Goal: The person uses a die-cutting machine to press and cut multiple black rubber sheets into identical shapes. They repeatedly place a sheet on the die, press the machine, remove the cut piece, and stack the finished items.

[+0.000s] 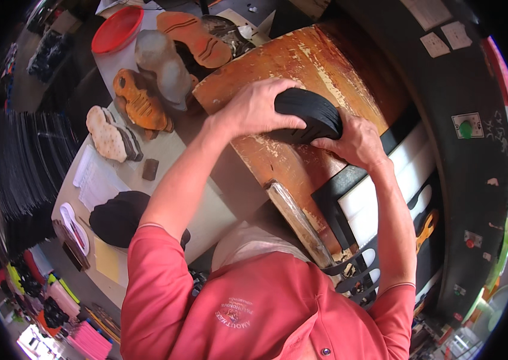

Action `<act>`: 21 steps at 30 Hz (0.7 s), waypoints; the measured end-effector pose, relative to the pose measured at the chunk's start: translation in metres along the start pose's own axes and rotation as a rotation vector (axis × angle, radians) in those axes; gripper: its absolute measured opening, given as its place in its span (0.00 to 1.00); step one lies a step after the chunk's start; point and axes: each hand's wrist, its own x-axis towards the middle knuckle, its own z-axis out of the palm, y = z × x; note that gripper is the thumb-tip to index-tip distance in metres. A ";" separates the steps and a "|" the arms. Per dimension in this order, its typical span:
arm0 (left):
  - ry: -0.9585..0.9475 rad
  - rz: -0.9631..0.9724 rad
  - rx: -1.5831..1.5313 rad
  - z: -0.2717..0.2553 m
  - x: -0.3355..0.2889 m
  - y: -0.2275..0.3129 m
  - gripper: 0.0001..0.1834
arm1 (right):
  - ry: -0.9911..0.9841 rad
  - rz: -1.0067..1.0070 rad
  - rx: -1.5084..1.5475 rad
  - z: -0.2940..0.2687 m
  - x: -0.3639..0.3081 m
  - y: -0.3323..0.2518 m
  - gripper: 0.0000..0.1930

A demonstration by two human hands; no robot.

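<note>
Both hands grip a thick stack of black sole-shaped pieces (309, 111), its layered edges showing. My left hand (254, 108) closes round its left end, the thumb along the near side. At the right end my right hand (357, 141) holds it with the thumb low on the near face. The stack is over a worn orange-brown wooden board (266, 157); whether it rests on the wood or is slightly raised, I cannot tell. Just right of the board, near my right forearm, lie white sheet material (359, 207) and black strips with cut-outs.
A side table (206, 210) at left carries orange sole-shaped blocks (140, 99), a grey one (164, 66), a pale spotted one (107, 133), a black pile (119, 217) and papers. A red basin (117, 30) stands behind. A dark machine frame with a green button (466, 129) borders the right.
</note>
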 end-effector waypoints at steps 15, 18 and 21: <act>1.025 -0.537 -1.286 0.080 -0.234 0.129 0.41 | -0.528 0.067 1.109 0.079 -0.159 -0.119 0.35; 1.131 -0.742 -1.187 0.100 -0.283 0.135 0.33 | -0.719 0.135 1.244 0.127 -0.183 -0.125 0.32; 1.266 -0.758 -1.139 0.119 -0.329 0.148 0.32 | -0.937 0.104 1.288 0.156 -0.201 -0.124 0.31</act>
